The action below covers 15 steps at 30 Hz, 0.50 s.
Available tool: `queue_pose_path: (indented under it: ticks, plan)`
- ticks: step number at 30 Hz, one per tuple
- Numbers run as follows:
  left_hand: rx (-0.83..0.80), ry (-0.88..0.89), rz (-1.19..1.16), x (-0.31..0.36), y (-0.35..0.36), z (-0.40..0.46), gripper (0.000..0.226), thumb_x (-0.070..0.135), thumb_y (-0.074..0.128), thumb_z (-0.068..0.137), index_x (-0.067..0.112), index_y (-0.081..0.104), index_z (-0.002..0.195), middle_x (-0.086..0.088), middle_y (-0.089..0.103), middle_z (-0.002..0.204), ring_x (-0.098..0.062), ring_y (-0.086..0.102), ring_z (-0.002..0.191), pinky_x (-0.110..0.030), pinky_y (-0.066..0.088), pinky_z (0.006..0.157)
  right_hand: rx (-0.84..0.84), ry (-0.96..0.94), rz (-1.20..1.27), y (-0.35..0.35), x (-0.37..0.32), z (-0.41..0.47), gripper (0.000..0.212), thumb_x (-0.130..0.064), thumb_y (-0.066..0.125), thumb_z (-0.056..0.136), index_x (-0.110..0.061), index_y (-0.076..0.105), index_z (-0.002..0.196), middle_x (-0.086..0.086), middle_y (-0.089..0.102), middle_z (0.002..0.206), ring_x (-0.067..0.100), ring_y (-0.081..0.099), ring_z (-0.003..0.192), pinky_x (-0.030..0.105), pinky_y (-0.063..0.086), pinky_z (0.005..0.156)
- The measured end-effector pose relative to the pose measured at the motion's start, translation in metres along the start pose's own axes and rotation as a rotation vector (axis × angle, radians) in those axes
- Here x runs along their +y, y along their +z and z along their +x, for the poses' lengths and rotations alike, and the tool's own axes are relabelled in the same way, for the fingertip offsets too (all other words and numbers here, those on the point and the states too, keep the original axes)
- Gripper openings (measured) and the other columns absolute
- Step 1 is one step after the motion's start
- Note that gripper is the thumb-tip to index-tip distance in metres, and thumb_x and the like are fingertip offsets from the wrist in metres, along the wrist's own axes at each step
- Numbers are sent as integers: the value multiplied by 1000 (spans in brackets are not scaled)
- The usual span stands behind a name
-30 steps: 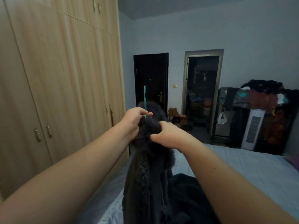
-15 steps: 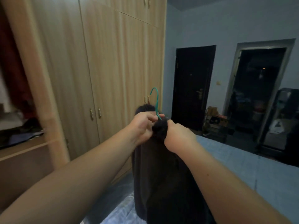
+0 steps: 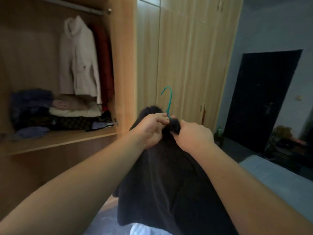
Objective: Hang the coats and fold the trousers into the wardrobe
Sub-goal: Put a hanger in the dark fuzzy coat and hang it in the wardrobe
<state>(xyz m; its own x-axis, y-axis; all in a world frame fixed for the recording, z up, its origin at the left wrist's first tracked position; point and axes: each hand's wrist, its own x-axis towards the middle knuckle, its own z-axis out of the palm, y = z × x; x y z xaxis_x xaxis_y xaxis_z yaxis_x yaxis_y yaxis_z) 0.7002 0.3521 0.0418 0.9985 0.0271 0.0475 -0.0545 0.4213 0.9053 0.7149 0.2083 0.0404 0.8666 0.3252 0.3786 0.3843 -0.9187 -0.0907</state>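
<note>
Dark coat point(image 3: 162, 180), soft and probably heavy, held up before the open wardrobe point(image 3: 122, 65), left hand point(image 3: 150, 129) and right hand point(image 3: 193, 134) gripping its bunched collar beneath the green hanger hook point(image 3: 168, 102), the firmest hold.

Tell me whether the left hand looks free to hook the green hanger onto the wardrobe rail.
Probably yes: the rail is bare left of the white coat, and nothing blocks the open bay. The left hand holds the hanger.
</note>
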Motion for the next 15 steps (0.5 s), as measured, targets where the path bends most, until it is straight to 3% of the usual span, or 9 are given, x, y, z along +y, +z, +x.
queue_pose_path:
  ticks: [3,8,11,13,15]
  plan:
    - [49,13,2,23,-42,-35,25,2,39,90,7,61,99,-8,64,114,-28,56,116,-42,43,95,-50,-93,38,0,-41,-1,36,-46,53,92,-31,56,124,7,69,116,34,66,104,37,49,77]
    - [70,8,22,57,-93,-88,23,10,37,90,7,60,92,-9,65,105,-22,59,97,-31,43,78,-77,-240,270,2,-106,-11,30,-25,56,89,-24,61,118,12,70,115,37,65,105,40,54,84]
    - [139,60,-35,81,-116,-107,24,11,36,89,3,55,101,-14,61,107,-26,59,96,-33,44,88,1,-259,351,-1,-135,-16,44,-43,68,86,-23,55,123,10,66,120,35,63,108,43,54,86]
    - [170,103,-79,91,-128,-119,24,9,35,92,1,53,105,-16,62,106,-27,59,99,-36,44,95,79,-242,326,2,-146,-24,58,-57,64,86,-24,49,131,8,60,126,34,62,110,45,54,87]
    - [176,121,-116,96,-136,-128,23,6,34,93,-2,55,98,-15,64,96,-25,62,92,-35,48,81,144,-233,280,9,-152,-34,63,-65,54,89,-25,44,136,6,57,128,33,62,111,42,52,82]
